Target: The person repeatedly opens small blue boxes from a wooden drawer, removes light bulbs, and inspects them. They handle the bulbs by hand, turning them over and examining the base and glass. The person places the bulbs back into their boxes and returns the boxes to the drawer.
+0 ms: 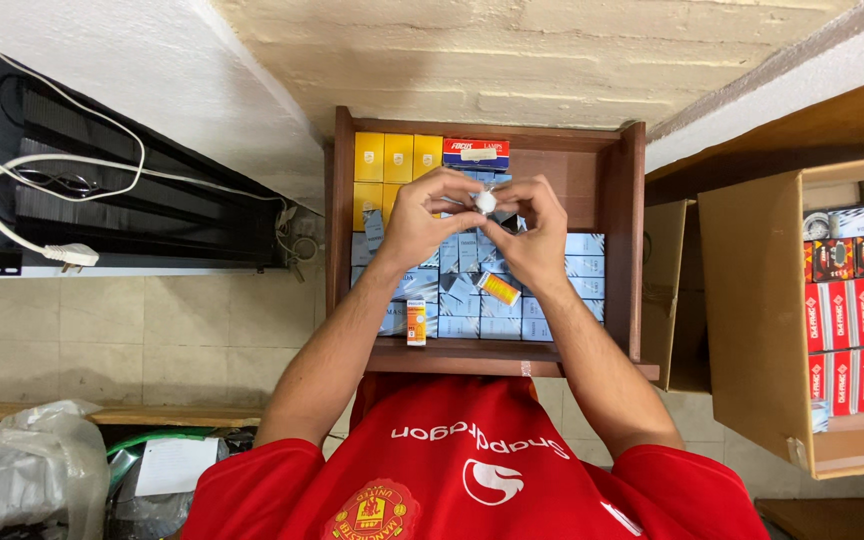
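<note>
Both hands pinch small white bulb point(485, 202) over wooden tray point(338, 220): left hand point(420, 222) at 9, right hand point(537, 235) at 3. Step: inspecting bulb. Next move calls for gentle grip.

bulb point(485, 202): mostly hidden by fingertips | blue boxes point(472, 300): partly behind hands | carton point(802, 310): cut by right edge

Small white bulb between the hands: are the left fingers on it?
Touching. The head view shows the left hand and right hand meeting over the wooden drawer, fingertips of both pinching the small white bulb with no gap.
</note>
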